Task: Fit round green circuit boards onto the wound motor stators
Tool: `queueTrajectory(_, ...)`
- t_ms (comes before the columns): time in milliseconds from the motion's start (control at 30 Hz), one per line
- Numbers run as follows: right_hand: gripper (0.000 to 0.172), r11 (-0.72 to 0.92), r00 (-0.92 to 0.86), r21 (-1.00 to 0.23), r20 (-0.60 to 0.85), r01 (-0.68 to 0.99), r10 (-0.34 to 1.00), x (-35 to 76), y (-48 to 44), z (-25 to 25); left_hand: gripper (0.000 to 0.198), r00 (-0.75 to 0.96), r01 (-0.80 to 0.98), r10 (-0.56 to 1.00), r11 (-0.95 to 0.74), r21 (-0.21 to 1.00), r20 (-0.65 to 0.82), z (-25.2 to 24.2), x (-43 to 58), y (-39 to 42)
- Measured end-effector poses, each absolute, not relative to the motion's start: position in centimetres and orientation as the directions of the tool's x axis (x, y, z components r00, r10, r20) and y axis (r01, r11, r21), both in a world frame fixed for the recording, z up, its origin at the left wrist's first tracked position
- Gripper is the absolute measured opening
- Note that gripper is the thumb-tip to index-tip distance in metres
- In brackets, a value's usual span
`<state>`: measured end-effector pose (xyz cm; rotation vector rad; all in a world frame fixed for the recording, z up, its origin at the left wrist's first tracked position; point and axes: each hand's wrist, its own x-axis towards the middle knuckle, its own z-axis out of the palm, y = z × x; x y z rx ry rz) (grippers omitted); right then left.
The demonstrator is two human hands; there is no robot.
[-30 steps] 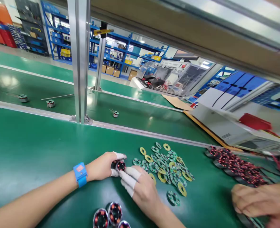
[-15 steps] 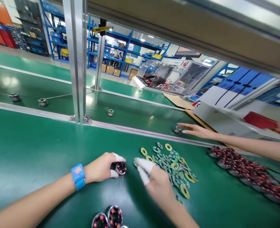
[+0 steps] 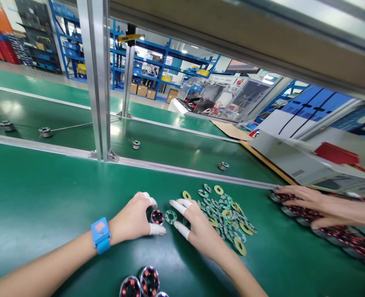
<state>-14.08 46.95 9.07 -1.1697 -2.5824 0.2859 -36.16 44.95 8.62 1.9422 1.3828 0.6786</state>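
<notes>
My left hand (image 3: pixel 138 216), white covers on its fingertips and a blue band on the wrist, is spread around a small motor stator (image 3: pixel 157 217) with copper windings. Its thumb and fingers are apart; whether the thumb touches the stator's edge I cannot tell. Just right of the stator lies a green ring-shaped circuit board (image 3: pixel 170 217). Over its right side, my right hand (image 3: pixel 193 222) has thumb and fingers apart, also in white fingertip covers. Another green ring shows partly between them. Beyond that hand spreads a pile of green circuit rings and yellow rings (image 3: pixel 239 246).
Several stators (image 3: pixel 149 281) stand at the bottom edge. At right, another person's hand (image 3: pixel 312 202) rests over rows of wound stators (image 3: pixel 349 243). Behind a metal rail (image 3: pixel 170 168), several stators with boards (image 3: pixel 223 166) sit on a green strip. An aluminium post (image 3: pixel 97 82) rises at left.
My left hand has loosened and spread around the stator. My right hand has set a green ring beside it and opened. The other person's hand has moved from the strip to the stator rows.
</notes>
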Motion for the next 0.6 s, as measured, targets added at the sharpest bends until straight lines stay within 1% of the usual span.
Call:
queueTrajectory(67, 0.038, 0.579, -0.537, -0.268, 0.220, 0.770, 0.815, -14.1, 46.8, 9.2, 0.049, 0.323, 0.663, 0.945, -0.256, 0.703, 0.040, 8.3, -36.0, 44.7)
queueTrajectory(133, 0.036, 0.521, -0.474, -0.213, 0.236, 0.827, 0.848, -14.4, 46.4, 9.3, 0.046, 0.323, 0.690, 0.945, -0.267, 0.673, 0.044, 8.0, -36.0, 44.7)
queueTrajectory(267, 0.039, 0.486, -0.459, -0.106, 0.210, 0.867, 0.864, -15.6, 45.7, 9.2, 0.041, 0.321, 0.709, 0.945, -0.281, 0.647, 0.059, 7.9, -36.0, 44.7)
queueTrajectory(367, 0.032, 0.480, -0.455, -0.079, 0.215, 0.874, 0.864, -16.1, 45.5, 8.7, 0.040, 0.316, 0.728, 0.946, -0.289, 0.621, 0.069, 7.9, -36.1, 44.6)
queueTrajectory(433, 0.025, 0.482, -0.454, -0.092, 0.221, 0.871, 0.863, -16.0, 45.6, 8.4, 0.040, 0.320, 0.740, 0.945, -0.293, 0.606, 0.066, 7.9, -36.1, 44.6)
queueTrajectory(500, 0.021, 0.475, -0.438, -0.130, 0.235, 0.870, 0.868, -15.7, 45.9, 8.3, 0.039, 0.327, 0.745, 0.943, -0.297, 0.597, 0.061, 7.9, -36.1, 44.5)
queueTrajectory(533, 0.021, 0.468, -0.419, -0.168, 0.257, 0.868, 0.871, -15.6, 46.0, 8.4, 0.038, 0.330, 0.746, 0.942, -0.299, 0.595, 0.061, 7.9, -36.1, 44.5)
queueTrajectory(600, 0.021, 0.465, -0.374, -0.297, 0.316, 0.834, 0.872, -15.5, 46.1, 8.8, 0.034, 0.331, 0.749, 0.942, -0.304, 0.589, 0.065, 7.9, -36.0, 44.4)
